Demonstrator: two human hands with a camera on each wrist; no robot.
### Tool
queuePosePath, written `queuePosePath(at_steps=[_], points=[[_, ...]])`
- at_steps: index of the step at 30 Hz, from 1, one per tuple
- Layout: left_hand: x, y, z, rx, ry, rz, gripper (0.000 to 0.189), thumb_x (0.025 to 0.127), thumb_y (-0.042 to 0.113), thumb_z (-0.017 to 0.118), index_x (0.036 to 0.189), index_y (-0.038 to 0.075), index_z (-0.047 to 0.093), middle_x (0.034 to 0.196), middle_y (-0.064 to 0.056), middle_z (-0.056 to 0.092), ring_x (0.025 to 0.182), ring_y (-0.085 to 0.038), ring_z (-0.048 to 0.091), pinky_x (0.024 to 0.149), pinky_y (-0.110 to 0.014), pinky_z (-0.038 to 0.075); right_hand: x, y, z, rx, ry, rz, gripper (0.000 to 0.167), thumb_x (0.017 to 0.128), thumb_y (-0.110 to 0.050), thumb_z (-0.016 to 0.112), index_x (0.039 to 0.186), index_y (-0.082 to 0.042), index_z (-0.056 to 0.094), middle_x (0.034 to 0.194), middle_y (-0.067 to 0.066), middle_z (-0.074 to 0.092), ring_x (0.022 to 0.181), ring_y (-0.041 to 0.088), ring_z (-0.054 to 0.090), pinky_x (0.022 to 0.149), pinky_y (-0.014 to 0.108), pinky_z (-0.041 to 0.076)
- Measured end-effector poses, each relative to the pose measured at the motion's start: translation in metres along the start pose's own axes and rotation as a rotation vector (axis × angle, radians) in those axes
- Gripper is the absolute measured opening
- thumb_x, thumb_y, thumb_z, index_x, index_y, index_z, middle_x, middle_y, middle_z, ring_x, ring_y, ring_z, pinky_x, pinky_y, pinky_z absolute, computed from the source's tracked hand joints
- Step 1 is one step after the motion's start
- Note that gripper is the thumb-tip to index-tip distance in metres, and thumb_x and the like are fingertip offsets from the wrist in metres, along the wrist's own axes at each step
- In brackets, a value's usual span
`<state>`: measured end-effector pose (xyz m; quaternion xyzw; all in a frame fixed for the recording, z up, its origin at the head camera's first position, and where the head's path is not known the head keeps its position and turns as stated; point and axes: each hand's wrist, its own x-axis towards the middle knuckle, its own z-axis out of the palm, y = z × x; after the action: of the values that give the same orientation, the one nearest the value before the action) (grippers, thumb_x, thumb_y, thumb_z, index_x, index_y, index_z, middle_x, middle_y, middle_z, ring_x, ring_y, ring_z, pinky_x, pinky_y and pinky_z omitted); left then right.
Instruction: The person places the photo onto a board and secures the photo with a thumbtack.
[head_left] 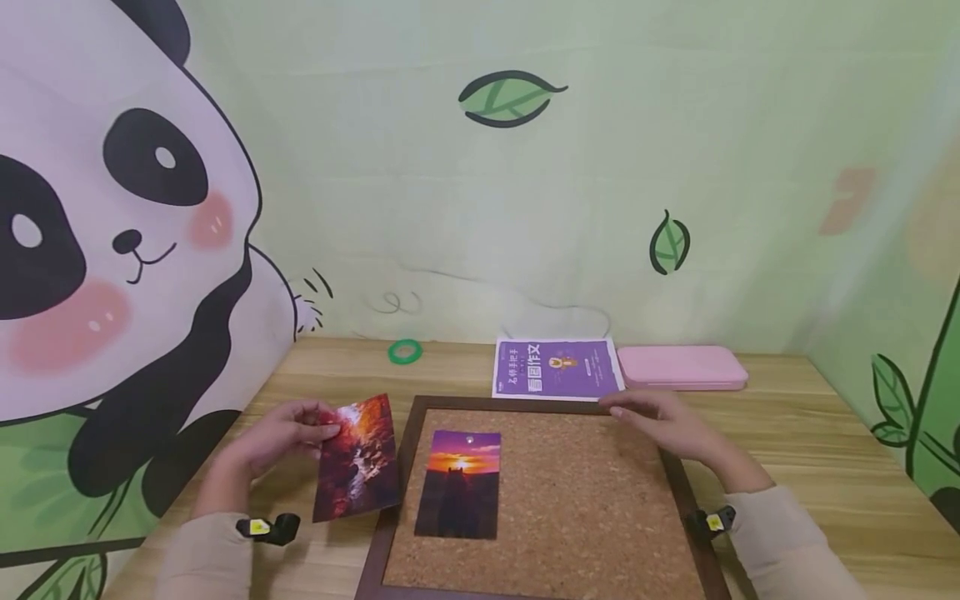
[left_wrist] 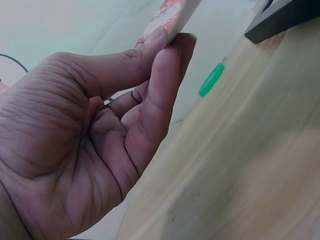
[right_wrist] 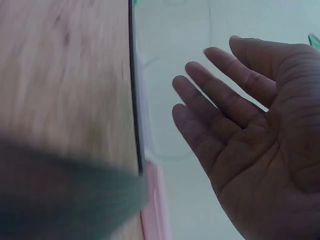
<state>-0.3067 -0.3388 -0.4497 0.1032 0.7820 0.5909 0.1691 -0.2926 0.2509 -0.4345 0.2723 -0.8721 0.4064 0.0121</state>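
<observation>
A photo print with red and orange tones (head_left: 357,462) is pinched by its upper left edge between the thumb and fingers of my left hand (head_left: 288,433). It hangs tilted beside the left frame of a cork board (head_left: 585,492). On the board's left part lies a sunset photo (head_left: 459,492), with a small pin (head_left: 470,440) near its top edge. My right hand (head_left: 660,421) hovers over the board's upper right corner. In the right wrist view its fingers (right_wrist: 220,100) are spread and hold nothing.
Behind the board a purple booklet (head_left: 558,367) lies flat, with a pink case (head_left: 682,367) to its right. A green tape ring (head_left: 405,352) rests on the wooden table (head_left: 337,367) at the back left. A panda-printed cloth (head_left: 420,208) covers the wall.
</observation>
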Motion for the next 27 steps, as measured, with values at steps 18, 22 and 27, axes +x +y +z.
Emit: queuePosePath(at_steps=[18,22,27], points=[[0.046,0.062,0.104,-0.064,-0.188,0.145,0.050,0.092,0.001,0.068,0.136,0.006,0.043,0.109,-0.020,0.059,0.084,-0.033,0.068,0.079,-0.061,0.054,-0.053,0.090,-0.052,0.015,0.413,0.371,0.051,0.106,-0.042,0.047,0.122,0.003,0.065,0.118,0.022,0.066,0.093,0.001,0.058,0.073,0.021,0.050],[0.055,0.069,0.119,-0.033,-0.194,0.149,0.049,0.093,0.001,0.068,0.136,0.008,0.045,0.108,-0.022,0.059,0.081,-0.034,0.069,0.077,-0.060,0.055,-0.057,0.093,-0.054,-0.046,0.397,0.386,0.051,0.105,-0.041,0.049,0.121,0.005,0.066,0.121,0.024,0.065,0.100,0.002,0.055,0.080,0.021,0.046],[0.062,0.080,0.140,0.005,-0.190,0.157,0.044,0.093,0.007,0.068,0.133,0.010,0.049,0.113,-0.021,0.061,0.085,-0.033,0.069,0.077,-0.058,0.056,-0.062,0.099,-0.054,-0.155,0.314,0.367,0.046,0.103,-0.038,0.057,0.121,0.003,0.067,0.124,0.024,0.064,0.114,0.036,0.057,0.094,0.046,0.044]])
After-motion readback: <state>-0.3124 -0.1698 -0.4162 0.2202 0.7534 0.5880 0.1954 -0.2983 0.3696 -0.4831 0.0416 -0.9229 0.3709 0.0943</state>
